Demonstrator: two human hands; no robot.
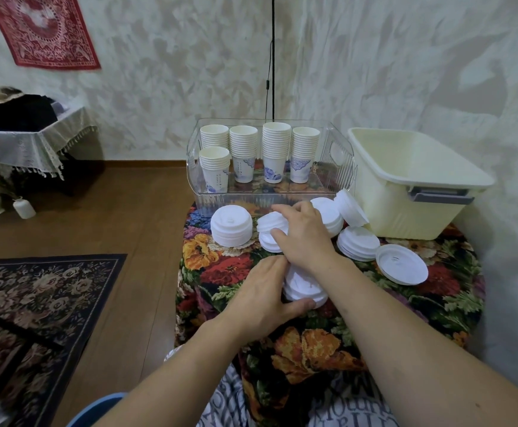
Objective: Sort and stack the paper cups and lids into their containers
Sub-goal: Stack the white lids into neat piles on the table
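The left hand (262,292) grasps a short stack of lids (304,286) lying flat on the flowered cloth (313,343), thumb at its near edge. The right hand (302,232), just beyond, has fingers curled over more lids (271,231), tilted to the left. Behind both hands, cups (274,152) stand upright in the clear tray (336,155); the cream tub (412,183) is to the right.

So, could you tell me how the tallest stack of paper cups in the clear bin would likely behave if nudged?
The tallest cup stack is narrow for its height, so it would probably tip rather than slide. It stands free in the clear bin, beside shorter stacks that might catch it. Being nested paper cups, it likely feels light.
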